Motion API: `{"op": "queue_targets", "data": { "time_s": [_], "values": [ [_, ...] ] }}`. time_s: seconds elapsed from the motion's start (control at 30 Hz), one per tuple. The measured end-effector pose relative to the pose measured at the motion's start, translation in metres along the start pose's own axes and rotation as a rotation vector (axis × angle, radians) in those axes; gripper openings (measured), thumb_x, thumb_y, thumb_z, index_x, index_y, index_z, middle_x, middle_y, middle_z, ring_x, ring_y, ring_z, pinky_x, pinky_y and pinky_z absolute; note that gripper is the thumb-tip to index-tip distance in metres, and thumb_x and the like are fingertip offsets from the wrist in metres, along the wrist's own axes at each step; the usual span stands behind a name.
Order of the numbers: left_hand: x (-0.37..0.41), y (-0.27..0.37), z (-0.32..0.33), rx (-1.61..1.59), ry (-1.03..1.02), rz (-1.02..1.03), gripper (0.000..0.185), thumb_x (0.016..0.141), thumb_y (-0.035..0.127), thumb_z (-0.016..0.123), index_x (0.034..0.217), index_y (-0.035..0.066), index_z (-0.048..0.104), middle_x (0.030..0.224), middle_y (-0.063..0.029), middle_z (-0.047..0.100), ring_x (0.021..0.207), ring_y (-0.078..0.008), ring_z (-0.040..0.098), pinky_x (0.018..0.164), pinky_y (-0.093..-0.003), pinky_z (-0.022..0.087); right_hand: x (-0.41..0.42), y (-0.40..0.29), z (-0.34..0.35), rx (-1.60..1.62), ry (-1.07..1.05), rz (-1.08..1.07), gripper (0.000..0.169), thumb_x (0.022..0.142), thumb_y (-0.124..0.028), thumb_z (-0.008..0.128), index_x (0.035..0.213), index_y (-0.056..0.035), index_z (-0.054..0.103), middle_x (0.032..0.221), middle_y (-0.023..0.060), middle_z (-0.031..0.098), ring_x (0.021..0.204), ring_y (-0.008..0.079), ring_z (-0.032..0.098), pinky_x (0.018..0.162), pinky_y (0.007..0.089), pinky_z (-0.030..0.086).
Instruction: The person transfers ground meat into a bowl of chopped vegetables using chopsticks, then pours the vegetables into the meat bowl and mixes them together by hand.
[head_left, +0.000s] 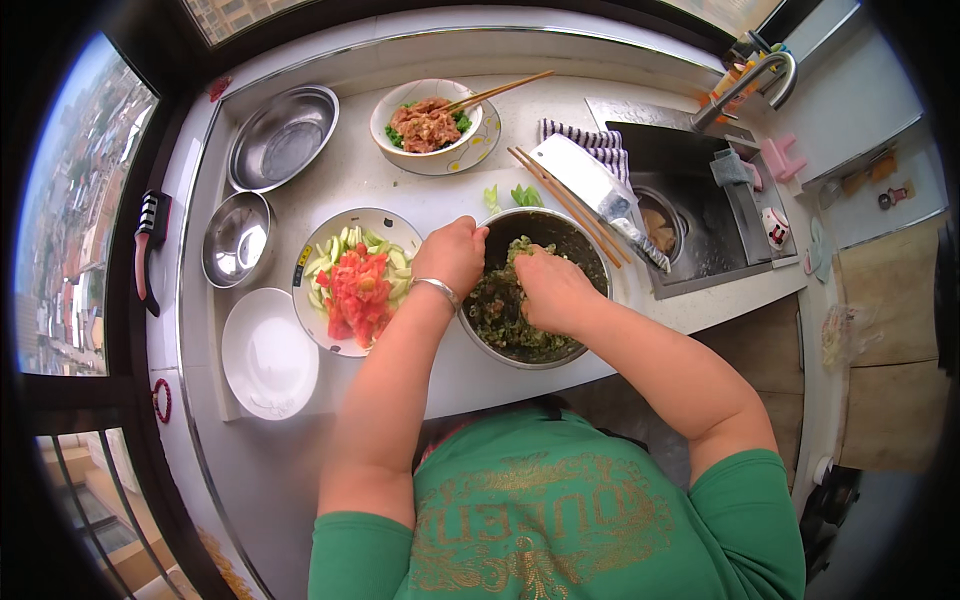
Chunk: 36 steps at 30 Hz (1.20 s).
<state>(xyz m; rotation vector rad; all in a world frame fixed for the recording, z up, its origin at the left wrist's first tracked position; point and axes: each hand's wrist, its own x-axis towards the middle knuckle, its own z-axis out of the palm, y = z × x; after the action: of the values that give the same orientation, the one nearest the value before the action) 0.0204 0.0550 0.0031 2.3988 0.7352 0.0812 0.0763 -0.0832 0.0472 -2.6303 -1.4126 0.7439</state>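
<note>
A deep stainless steel bowl (551, 367) stands near the counter's front edge, with a chopped green mixture (501, 319) inside. My left hand (452, 255), with a silver bangle at the wrist, grips the bowl's left rim. Down in the bowl, my right hand (555, 291) is curled around some of the green mixture; its fingertips are partly hidden. Just left of my left hand, a patterned plate (407, 225) carries chopped tomato (358, 292) and sliced pale green vegetable (330, 255). A pair of wooden chopsticks (566, 204) lies right of the bowl, against a cleaver (581, 174).
Behind, a bowl of minced meat (426, 124) and chopped greens sits on a plate (487, 142), chopsticks resting in it. Two metal bowls (285, 139) and a white dish (270, 356) line the left. A striped cloth (611, 154) lies beside the sink (697, 202). A knife sharpener (146, 244) is on the sill.
</note>
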Motion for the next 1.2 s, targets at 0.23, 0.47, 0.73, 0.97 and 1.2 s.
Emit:
{"op": "queue_targets", "data": {
  "time_s": [0.23, 0.47, 0.73, 0.97, 1.2],
  "values": [
    [0.004, 0.006, -0.002, -0.004, -0.018, 0.034, 0.028, 0.088, 0.03, 0.045, 0.084, 0.005, 0.056, 0.083, -0.0183, 0.062, 0.081, -0.0371, 0.057, 0.07, -0.0452, 0.045, 0.031, -0.026, 0.04, -0.051, 0.089, 0.14, 0.032, 0.078, -0.008, 0.056, 0.108, 0.0016, 0.053, 0.114, 0.0163, 0.048, 0.096, 0.0314, 0.057, 0.077, 0.0372, 0.05],
    [0.003, 0.005, -0.002, 0.026, -0.002, 0.025, 0.028, 0.088, 0.03, 0.045, 0.085, 0.005, 0.056, 0.082, -0.018, 0.062, 0.08, -0.0367, 0.058, 0.07, -0.0448, 0.045, 0.025, 0.025, 0.01, -0.096, 0.103, -0.063, 0.019, 0.068, -0.009, 0.062, 0.086, -0.0103, 0.062, 0.092, 0.0118, 0.059, 0.091, 0.0293, 0.059, 0.076, 0.0374, 0.049],
    [0.002, 0.01, -0.001, 0.024, 0.005, 0.014, 0.028, 0.089, 0.03, 0.044, 0.084, 0.005, 0.056, 0.082, -0.0173, 0.062, 0.08, -0.0361, 0.058, 0.069, -0.0448, 0.046, 0.011, 0.023, 0.034, 0.036, 0.001, 0.148, 0.038, 0.066, -0.004, 0.062, 0.103, -0.0016, 0.054, 0.122, 0.0194, 0.045, 0.095, 0.0365, 0.056, 0.082, 0.0349, 0.048],
    [0.003, 0.003, 0.001, 0.008, -0.01, 0.006, 0.028, 0.089, 0.031, 0.044, 0.084, 0.006, 0.056, 0.082, -0.0172, 0.062, 0.08, -0.0358, 0.058, 0.07, -0.0448, 0.045, 0.013, 0.019, 0.026, 0.334, 0.113, 0.091, 0.022, 0.069, 0.001, 0.057, 0.091, -0.0008, 0.058, 0.075, 0.0179, 0.06, 0.081, 0.0329, 0.06, 0.069, 0.0397, 0.048],
    [0.004, 0.008, 0.0, 0.009, -0.006, 0.016, 0.028, 0.088, 0.03, 0.045, 0.083, 0.005, 0.056, 0.083, -0.0175, 0.062, 0.081, -0.0362, 0.058, 0.07, -0.0449, 0.045, 0.012, -0.023, 0.02, -0.073, -0.114, 0.062, 0.056, 0.071, -0.005, 0.06, 0.124, -0.0136, 0.045, 0.126, 0.0263, 0.036, 0.097, 0.0337, 0.058, 0.075, 0.038, 0.051]
  ]
}}
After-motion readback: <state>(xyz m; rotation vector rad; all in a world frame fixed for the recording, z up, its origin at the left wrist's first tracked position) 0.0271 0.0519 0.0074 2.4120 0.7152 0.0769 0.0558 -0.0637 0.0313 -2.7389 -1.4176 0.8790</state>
